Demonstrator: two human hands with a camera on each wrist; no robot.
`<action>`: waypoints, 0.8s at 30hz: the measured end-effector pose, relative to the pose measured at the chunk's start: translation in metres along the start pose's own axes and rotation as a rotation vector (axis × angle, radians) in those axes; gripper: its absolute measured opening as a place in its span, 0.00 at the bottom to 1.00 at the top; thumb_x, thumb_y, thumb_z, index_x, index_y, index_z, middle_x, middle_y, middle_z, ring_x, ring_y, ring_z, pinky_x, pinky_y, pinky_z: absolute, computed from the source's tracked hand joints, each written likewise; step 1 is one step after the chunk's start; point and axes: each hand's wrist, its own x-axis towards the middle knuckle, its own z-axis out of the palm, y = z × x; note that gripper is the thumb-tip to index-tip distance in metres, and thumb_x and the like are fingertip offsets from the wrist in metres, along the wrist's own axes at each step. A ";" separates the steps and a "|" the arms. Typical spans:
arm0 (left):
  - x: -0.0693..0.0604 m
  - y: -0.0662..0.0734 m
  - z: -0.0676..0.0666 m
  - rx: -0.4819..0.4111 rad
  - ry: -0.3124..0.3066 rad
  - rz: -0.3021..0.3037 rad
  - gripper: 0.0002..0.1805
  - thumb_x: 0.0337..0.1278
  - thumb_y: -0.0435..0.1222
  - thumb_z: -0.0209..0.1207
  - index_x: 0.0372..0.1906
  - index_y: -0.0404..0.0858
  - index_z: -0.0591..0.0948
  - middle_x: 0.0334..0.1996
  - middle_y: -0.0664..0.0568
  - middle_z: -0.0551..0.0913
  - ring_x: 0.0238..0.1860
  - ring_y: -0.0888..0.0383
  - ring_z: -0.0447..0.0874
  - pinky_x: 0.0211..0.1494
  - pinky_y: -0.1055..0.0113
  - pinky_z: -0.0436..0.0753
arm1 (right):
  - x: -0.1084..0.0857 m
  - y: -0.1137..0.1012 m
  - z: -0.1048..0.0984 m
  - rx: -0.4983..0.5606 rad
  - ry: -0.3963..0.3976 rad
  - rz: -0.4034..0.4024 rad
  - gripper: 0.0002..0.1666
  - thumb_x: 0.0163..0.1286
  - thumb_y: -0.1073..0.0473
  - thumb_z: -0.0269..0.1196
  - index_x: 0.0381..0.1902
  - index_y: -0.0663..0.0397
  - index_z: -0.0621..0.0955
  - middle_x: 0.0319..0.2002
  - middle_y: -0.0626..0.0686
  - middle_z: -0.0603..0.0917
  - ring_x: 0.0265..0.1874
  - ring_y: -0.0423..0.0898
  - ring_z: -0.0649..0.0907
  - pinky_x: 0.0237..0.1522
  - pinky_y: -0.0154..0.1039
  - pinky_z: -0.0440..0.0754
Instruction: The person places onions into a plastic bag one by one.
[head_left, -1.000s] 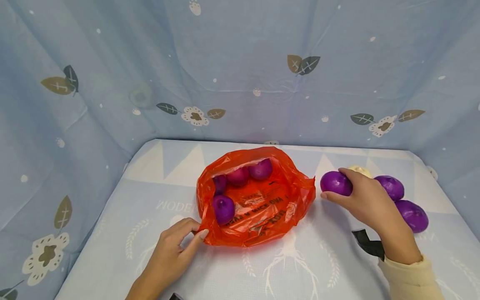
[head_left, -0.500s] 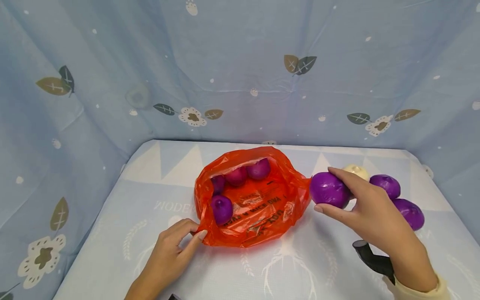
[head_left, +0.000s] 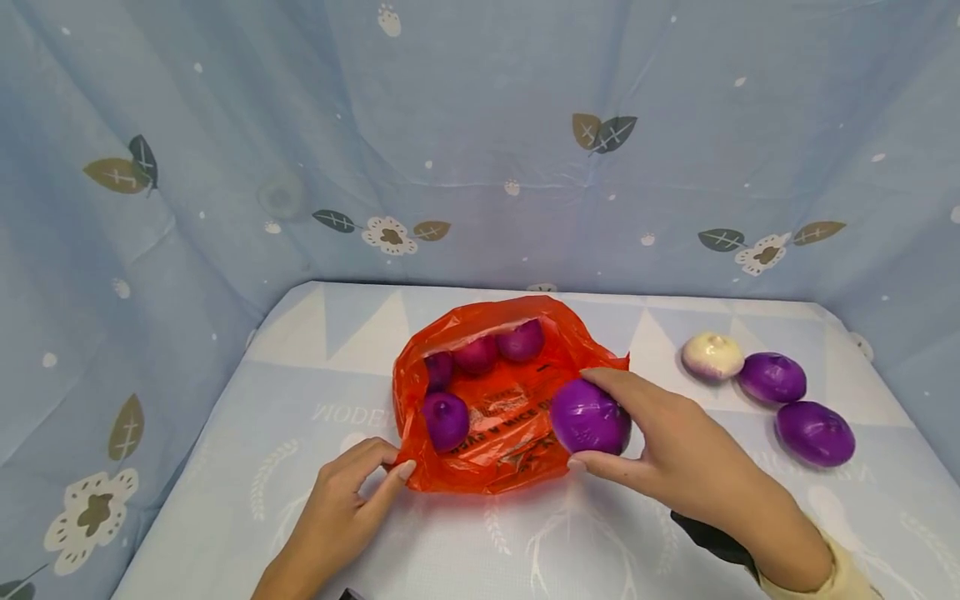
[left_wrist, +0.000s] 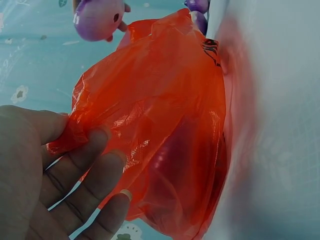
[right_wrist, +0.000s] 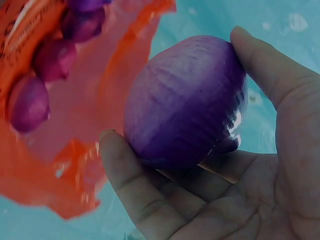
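On the bench (head_left: 450, 546) we see a red plastic bag (head_left: 487, 479) near the middle of the far edge, its mouth open towards us and 4 purple onions (head_left: 447, 421) inside, along its left and far sides. The person's left grip (head_left: 341, 508) pinches the bag's near left rim between thumb and finger. The right grip (head_left: 675, 450) grasps 1 more onion, the held onion (head_left: 590, 417), raised off the bench beside the bag's mouth at its right side. Towards the bench's right edge we find 1 cream onion (head_left: 712, 357), nearest the far right corner, then 2 loose purple onions (head_left: 815, 433). Beyond the far edge hangs a blue curtain (head_left: 510, 142) with leaves and flowers.
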 end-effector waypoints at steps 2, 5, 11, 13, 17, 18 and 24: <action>0.000 0.000 0.000 -0.001 0.001 0.001 0.14 0.62 0.26 0.69 0.39 0.49 0.82 0.35 0.64 0.82 0.38 0.64 0.80 0.45 0.75 0.79 | 0.006 -0.003 0.005 0.001 -0.031 -0.020 0.50 0.62 0.27 0.70 0.72 0.49 0.75 0.64 0.47 0.81 0.55 0.45 0.85 0.51 0.46 0.87; 0.000 -0.001 0.001 -0.005 -0.003 -0.007 0.13 0.63 0.26 0.69 0.39 0.50 0.82 0.35 0.64 0.82 0.38 0.65 0.80 0.44 0.72 0.79 | 0.017 -0.008 0.013 -0.008 -0.076 -0.047 0.51 0.61 0.23 0.67 0.72 0.47 0.75 0.64 0.46 0.81 0.56 0.44 0.84 0.51 0.44 0.87; -0.001 -0.001 0.001 -0.005 -0.010 -0.021 0.13 0.63 0.27 0.69 0.39 0.50 0.82 0.35 0.64 0.82 0.38 0.64 0.80 0.44 0.72 0.80 | 0.040 -0.014 0.032 -0.044 -0.151 -0.074 0.50 0.61 0.26 0.70 0.74 0.44 0.74 0.64 0.49 0.79 0.54 0.48 0.85 0.49 0.46 0.87; -0.001 -0.002 0.001 -0.004 -0.009 -0.024 0.13 0.63 0.27 0.69 0.39 0.50 0.82 0.35 0.64 0.82 0.38 0.64 0.80 0.44 0.72 0.80 | 0.046 -0.014 0.038 -0.046 -0.167 -0.063 0.51 0.61 0.29 0.73 0.75 0.48 0.73 0.64 0.51 0.79 0.53 0.49 0.85 0.48 0.47 0.88; -0.001 -0.002 0.001 -0.004 -0.008 -0.028 0.13 0.63 0.27 0.69 0.39 0.50 0.82 0.35 0.64 0.82 0.37 0.65 0.80 0.44 0.72 0.80 | 0.057 -0.013 0.048 -0.039 -0.183 -0.040 0.54 0.60 0.35 0.77 0.75 0.56 0.69 0.63 0.55 0.79 0.53 0.51 0.85 0.50 0.48 0.87; -0.001 -0.001 0.001 -0.004 -0.008 -0.027 0.13 0.63 0.27 0.69 0.39 0.50 0.82 0.35 0.64 0.82 0.37 0.65 0.80 0.43 0.71 0.80 | 0.060 -0.012 0.050 -0.042 -0.184 -0.037 0.55 0.60 0.36 0.78 0.75 0.57 0.69 0.63 0.55 0.79 0.53 0.51 0.85 0.51 0.48 0.87; -0.001 -0.001 0.000 0.001 -0.008 -0.029 0.13 0.64 0.27 0.69 0.39 0.50 0.82 0.34 0.64 0.82 0.37 0.65 0.80 0.44 0.73 0.80 | 0.074 -0.006 0.065 -0.093 -0.205 -0.058 0.51 0.61 0.41 0.79 0.74 0.58 0.70 0.64 0.56 0.79 0.55 0.53 0.85 0.53 0.50 0.86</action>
